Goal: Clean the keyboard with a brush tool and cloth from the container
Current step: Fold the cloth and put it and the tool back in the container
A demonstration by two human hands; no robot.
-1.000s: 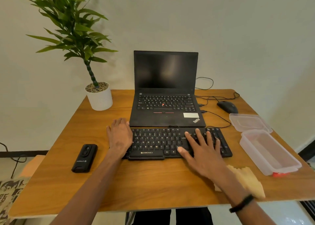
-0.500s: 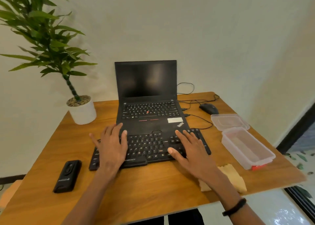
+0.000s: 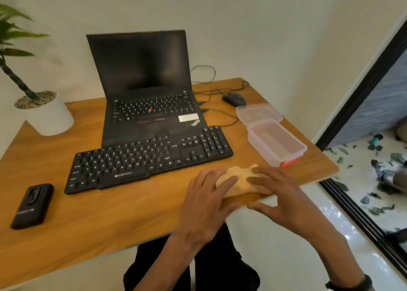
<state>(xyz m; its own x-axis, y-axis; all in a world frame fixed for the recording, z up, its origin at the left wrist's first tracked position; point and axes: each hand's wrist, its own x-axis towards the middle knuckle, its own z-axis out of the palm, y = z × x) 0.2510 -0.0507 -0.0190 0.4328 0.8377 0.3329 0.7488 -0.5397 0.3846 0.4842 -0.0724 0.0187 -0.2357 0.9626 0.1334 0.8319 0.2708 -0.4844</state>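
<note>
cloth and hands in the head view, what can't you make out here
- Cloth: head view, mostly covered by the left hand and right hand; its shape and folds are hidden.
- Hands' grip: motion blur.
- Brush tool: not visible anywhere.
- Container: translucent walls, contents unclear.

Our wooden table (image 3: 92, 220) and what sits on it

We see an open black laptop (image 3: 143, 88) at the back with a black keyboard (image 3: 149, 158) touching its front edge, a white plant pot (image 3: 47, 116) far left, a small black device (image 3: 32, 206) near left, a mouse (image 3: 234, 99) with cables, a clear container (image 3: 276, 145) beside its lid (image 3: 258, 113) on the right, and a yellow cloth (image 3: 239, 181) at the near edge.
</note>
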